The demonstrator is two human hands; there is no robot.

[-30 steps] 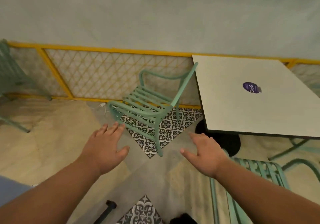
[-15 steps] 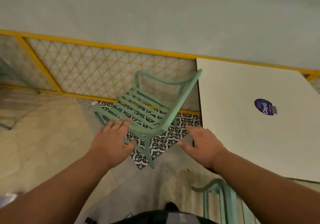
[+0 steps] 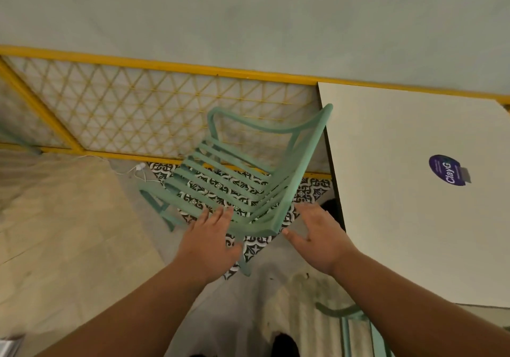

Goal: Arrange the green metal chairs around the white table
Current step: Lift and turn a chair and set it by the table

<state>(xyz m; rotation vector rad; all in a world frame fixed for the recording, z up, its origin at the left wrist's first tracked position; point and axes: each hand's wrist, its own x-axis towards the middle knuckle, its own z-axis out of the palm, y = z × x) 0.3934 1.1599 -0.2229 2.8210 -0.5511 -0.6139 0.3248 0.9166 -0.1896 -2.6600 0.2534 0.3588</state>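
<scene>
A green metal chair (image 3: 242, 174) with a slatted seat stands on the floor left of the white table (image 3: 408, 218), its backrest top close to the table's left edge. My left hand (image 3: 212, 243) reaches over the near left part of the chair with fingers spread, at or just above the slats. My right hand (image 3: 317, 238) is open beside the chair's near right corner, thumb almost touching the frame. Neither hand grips anything. Part of a second green chair (image 3: 350, 326) shows at the bottom right, below my right forearm.
A yellow lattice fence (image 3: 138, 108) runs behind the chair against a pale wall. Patterned black-and-white tiles (image 3: 248, 249) lie under the chair. A white cable (image 3: 121, 171) trails on the floor by the fence. A purple sticker (image 3: 447, 170) sits on the table.
I have moved closer to the chair. Both hands have advanced from short of it to its near edge, the left now over the slats, the right by the corner.
</scene>
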